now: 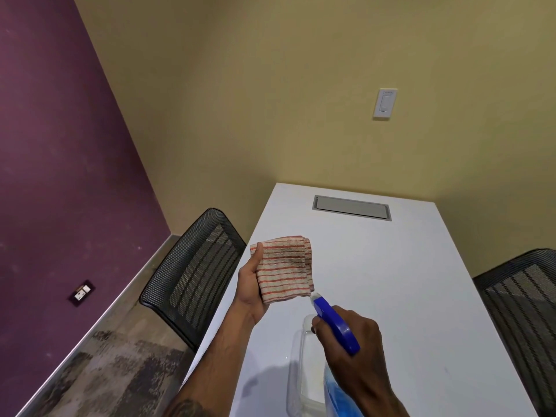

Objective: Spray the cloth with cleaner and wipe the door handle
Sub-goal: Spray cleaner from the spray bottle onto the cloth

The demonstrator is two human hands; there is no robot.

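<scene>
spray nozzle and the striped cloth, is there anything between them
Nothing. In the head view the spray bottle nozzle, held in the right hand, points at the folded striped cloth in the left hand, across a small bare gap.

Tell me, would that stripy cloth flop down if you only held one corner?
Probably yes. The striped cloth is a soft woven rag, folded in layers across the left hand, so it would likely unfold and dangle. It looks light, and its bumpy weave should not slip easily from the fingers.
</scene>
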